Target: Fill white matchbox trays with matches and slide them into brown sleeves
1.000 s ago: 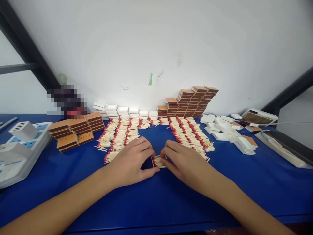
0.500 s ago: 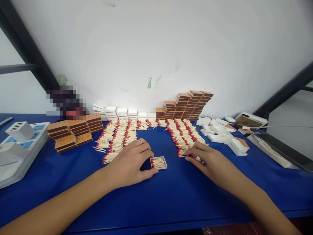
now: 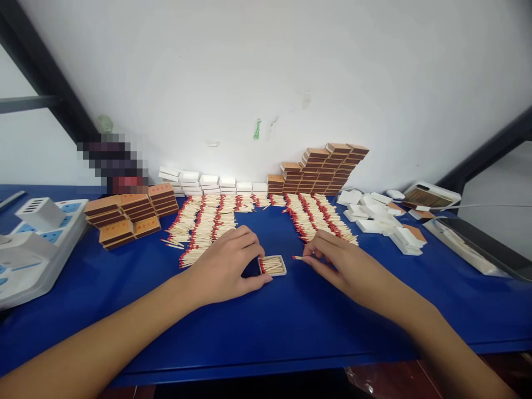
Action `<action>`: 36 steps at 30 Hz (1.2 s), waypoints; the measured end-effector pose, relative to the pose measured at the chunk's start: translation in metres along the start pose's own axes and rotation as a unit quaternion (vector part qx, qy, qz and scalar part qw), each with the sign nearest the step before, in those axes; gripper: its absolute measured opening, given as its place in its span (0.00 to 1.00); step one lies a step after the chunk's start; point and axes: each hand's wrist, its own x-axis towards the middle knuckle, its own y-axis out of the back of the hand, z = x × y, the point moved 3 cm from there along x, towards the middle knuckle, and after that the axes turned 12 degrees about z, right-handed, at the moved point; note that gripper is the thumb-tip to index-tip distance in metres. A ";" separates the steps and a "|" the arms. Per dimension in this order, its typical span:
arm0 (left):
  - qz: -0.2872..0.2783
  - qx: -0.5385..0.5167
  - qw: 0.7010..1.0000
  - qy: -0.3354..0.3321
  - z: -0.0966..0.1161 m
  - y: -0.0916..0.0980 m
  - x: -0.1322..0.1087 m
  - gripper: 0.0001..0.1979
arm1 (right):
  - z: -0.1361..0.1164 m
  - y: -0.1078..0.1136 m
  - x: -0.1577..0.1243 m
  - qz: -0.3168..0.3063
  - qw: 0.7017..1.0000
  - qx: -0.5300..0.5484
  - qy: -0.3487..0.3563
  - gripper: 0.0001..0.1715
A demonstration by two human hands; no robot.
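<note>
My left hand (image 3: 235, 263) grips a small white matchbox tray (image 3: 285, 266) by its left end, thumb in front and fingers behind. Inside the tray lie many matches (image 3: 272, 265), their red heads toward my left hand. To the right of the tray, my right hand (image 3: 343, 265) pinches a match (image 3: 297, 257) between thumb and fingertips, red head pointing left at the tray. I cannot tell whether more than one match is in that pinch. Rows of loose matches (image 3: 328, 219) lie just behind my right hand, and more rows (image 3: 199, 227) lie behind my left.
Closed matchboxes are stacked at the wall (image 3: 318, 174) and at the left (image 3: 133, 213). White trays stand in low stacks (image 3: 210, 182); others lie loose (image 3: 369, 213) at the right. A power strip (image 3: 68, 233) sits far left, a phone (image 3: 486, 244) far right, on the blue table (image 3: 249, 338).
My right hand has come left from the match rows toward the tray, with a match now showing in its fingertips. My left hand still holds the tray. The camera view has shifted slightly.
</note>
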 end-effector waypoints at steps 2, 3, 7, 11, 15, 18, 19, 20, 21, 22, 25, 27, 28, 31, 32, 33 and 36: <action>-0.001 0.001 1.000 0.000 0.001 0.001 0.001 0.13 | -0.015 -0.001 0.006 0.017 1.000 -0.008 0.021 0.07; -0.001 0.002 1.000 0.000 0.001 0.001 0.001 0.13 | -0.023 -0.003 0.009 0.025 0.999 -0.014 0.036 0.07; -0.001 0.008 1.000 -0.004 0.002 0.002 0.001 0.14 | -0.049 -0.017 0.019 0.025 0.994 -0.060 0.085 0.08; 0.008 0.004 1.000 -0.009 0.002 0.002 0.001 0.13 | -0.052 -0.020 0.019 -0.007 0.996 -0.048 0.075 0.08; 0.004 0.007 1.000 -0.010 0.000 0.000 0.001 0.14 | -0.022 0.004 0.010 0.037 0.999 0.021 0.000 0.09; 0.003 0.007 1.000 -0.012 -0.001 -0.001 0.000 0.15 | 0.012 0.016 -0.002 0.056 0.998 -0.002 -0.030 0.13; 0.003 0.006 1.000 -0.013 -0.001 -0.001 -0.001 0.15 | 0.022 0.016 -0.006 0.051 0.998 -0.009 -0.032 0.13; 0.003 0.005 1.000 -0.013 -0.002 -0.001 -0.001 0.15 | 0.029 0.015 -0.009 0.037 0.999 -0.012 -0.035 0.13; 0.003 0.005 1.000 -0.013 -0.002 -0.001 -0.001 0.15 | 0.034 0.012 -0.011 0.027 0.999 -0.013 -0.034 0.13; 0.003 0.005 1.000 -0.013 -0.002 -0.001 -0.001 0.15 | 0.037 0.010 -0.013 0.019 0.999 -0.012 -0.034 0.13; 0.004 0.003 1.000 -0.010 -0.002 -0.001 -0.001 0.15 | 0.038 0.004 -0.012 0.012 1.000 -0.006 -0.026 0.14; 0.003 0.002 1.000 -0.009 -0.002 -0.001 -0.001 0.15 | 0.036 0.003 -0.010 0.019 0.999 -0.008 -0.025 0.14; 0.003 0.001 1.000 -0.009 -0.002 -0.001 -0.001 0.15 | 0.035 0.003 -0.009 0.022 0.999 -0.011 -0.024 0.14; 0.002 0.002 1.000 -0.011 -0.002 -0.001 -0.001 0.14 | 0.035 0.002 -0.007 0.015 0.999 -0.016 -0.025 0.13; 0.001 0.003 1.000 -0.011 -0.002 -0.001 -0.001 0.14 | 0.035 0.002 -0.007 0.010 0.999 -0.017 -0.026 0.13; 0.000 0.004 1.000 -0.011 -0.002 -0.001 -0.001 0.14 | 0.036 0.001 -0.007 0.006 0.999 -0.017 -0.027 0.13; 0.000 0.006 1.000 -0.012 -0.002 -0.001 0.000 0.15 | 0.037 -0.001 -0.008 0.007 0.999 -0.020 -0.029 0.12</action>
